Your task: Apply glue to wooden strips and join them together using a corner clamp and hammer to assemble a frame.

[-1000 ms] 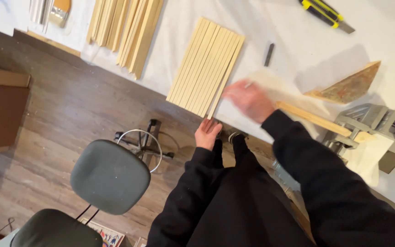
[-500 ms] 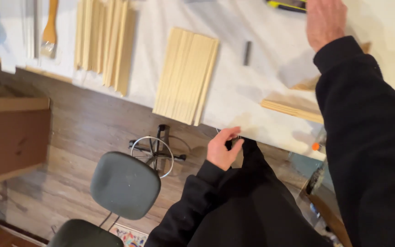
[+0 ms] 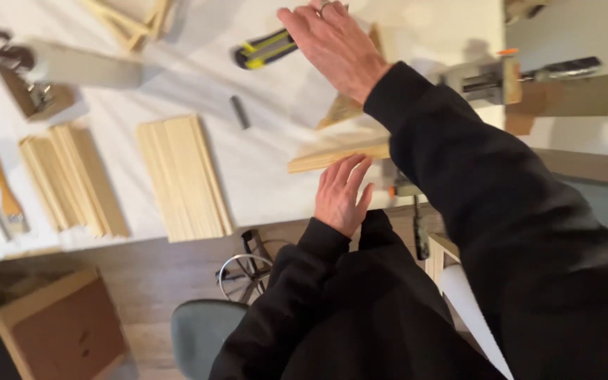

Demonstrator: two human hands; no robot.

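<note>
Two open hands: left (image 3: 343, 193) by wooden strip (image 3: 336, 156), right (image 3: 332, 42) above yellow-black knife (image 3: 265, 48).

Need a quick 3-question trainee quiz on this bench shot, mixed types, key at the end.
1. True or false: the left hand lies flat by the near end of the wooden bar.
2. The right hand reaches nearest to: A) paintbrush B) yellow-black utility knife C) grey chair
3. What lies between the two stacks of wooden slats and the knife?

Key: 1 true; 2 B; 3 a small dark stick.
</note>
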